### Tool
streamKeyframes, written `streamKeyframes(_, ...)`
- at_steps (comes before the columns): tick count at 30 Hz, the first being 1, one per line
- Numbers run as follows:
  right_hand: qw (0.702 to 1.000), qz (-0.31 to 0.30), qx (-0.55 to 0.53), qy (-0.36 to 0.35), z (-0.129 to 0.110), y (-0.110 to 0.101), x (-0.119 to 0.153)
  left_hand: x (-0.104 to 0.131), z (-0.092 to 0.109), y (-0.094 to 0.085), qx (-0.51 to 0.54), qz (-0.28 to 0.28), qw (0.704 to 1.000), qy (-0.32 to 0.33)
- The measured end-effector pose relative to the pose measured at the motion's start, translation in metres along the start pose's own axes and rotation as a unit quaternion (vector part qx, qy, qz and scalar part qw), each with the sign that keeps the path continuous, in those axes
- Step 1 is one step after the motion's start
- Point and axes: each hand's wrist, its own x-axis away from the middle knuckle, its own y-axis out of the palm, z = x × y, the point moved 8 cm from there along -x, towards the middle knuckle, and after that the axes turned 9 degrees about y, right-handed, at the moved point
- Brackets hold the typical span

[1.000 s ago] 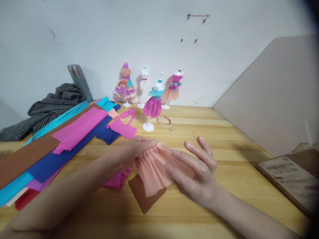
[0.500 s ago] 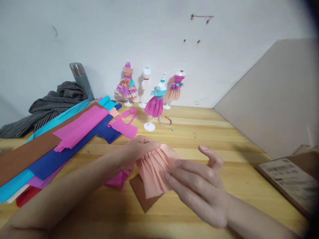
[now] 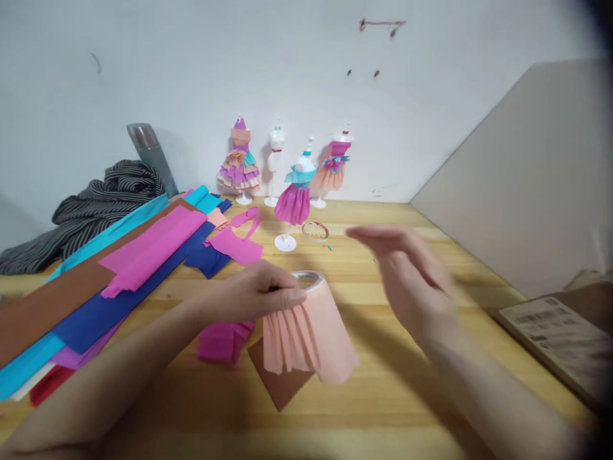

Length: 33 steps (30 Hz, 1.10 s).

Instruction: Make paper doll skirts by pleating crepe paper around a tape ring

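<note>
My left hand (image 3: 258,291) is closed on the top edge of a pleated peach crepe paper skirt (image 3: 306,338), thumb in front. A pale ring, like a roll of tape (image 3: 316,279), shows at the skirt's top, and the paper hangs from it, smoother on the right side. My right hand (image 3: 412,275) is raised to the right of the skirt, apart from it, its fingers stretched out and slightly blurred. Behind the skirt's lower edge lies a brown paper square (image 3: 280,383). A folded magenta paper piece (image 3: 225,342) lies beneath my left wrist.
Several small dress forms stand at the back, the nearest in a magenta skirt (image 3: 293,204). Beside it lies a thin ring (image 3: 315,231). Coloured crepe paper (image 3: 158,243), a striped cloth (image 3: 105,198) and a flask (image 3: 153,156) are left; a cardboard box (image 3: 550,338) is right.
My right hand has left the peach paper and moved up and right. The skirt's right side now spreads out, and the pale ring at its top has come into view.
</note>
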Motion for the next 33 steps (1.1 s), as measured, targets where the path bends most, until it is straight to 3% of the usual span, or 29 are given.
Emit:
streamKeyframes(2, 0.981, -0.101, -0.141, 0.09, 0.028, 0.027, -0.022, 0.001, 0.012, 0.001, -0.081, -0.023, 0.996, 0.036)
streamKeyframes(4, 0.936, -0.201, -0.244, 0.153, 0.045, 0.056, -0.021, 0.002, 0.023, 0.003, -0.163, -0.043, 0.983, 0.077)
streamKeyframes(6, 0.896, -0.264, -0.303, 0.192, 0.054, 0.073, -0.01, 0.003, 0.031, 0.008, -0.232, -0.069, 0.963, 0.116)
streamKeyframes(8, 0.88, -0.291, -0.311, 0.211, 0.06, 0.078, 0.001, 0.004, 0.034, 0.012, -0.292, -0.092, 0.941, 0.144)
streamKeyframes(12, 0.901, -0.27, -0.262, 0.215, 0.064, 0.066, 0.001, 0.003, 0.032, 0.008, -0.391, -0.076, 0.906, 0.145)
streamKeyframes(15, 0.918, -0.245, -0.209, 0.232, 0.057, 0.058, -0.003, 0.0, 0.03, 0.0, -0.414, -0.035, 0.899, 0.136)
streamKeyframes(18, 0.943, -0.206, -0.11, 0.235, 0.041, 0.05, -0.005, 0.0, 0.029, -0.007, -0.422, -0.003, 0.897, 0.131)
streamKeyframes(22, 0.964, -0.185, 0.003, 0.19, 0.01, 0.043, -0.006, 0.001, 0.03, -0.008, -0.432, 0.004, 0.893, 0.126)
streamKeyframes(25, 0.966, -0.189, 0.021, 0.173, 0.0, 0.042, -0.008, 0.002, 0.035, -0.003, -0.449, -0.005, 0.883, 0.137)
streamKeyframes(29, 0.95, -0.226, 0.014, 0.217, 0.007, 0.049, -0.001, 0.002, 0.036, 0.001, -0.47, -0.015, 0.874, 0.126)
streamKeyframes(33, 0.957, -0.205, 0.064, 0.194, 0.004, 0.048, 0.002, 0.0, 0.034, -0.004, -0.41, 0.013, 0.905, 0.116)
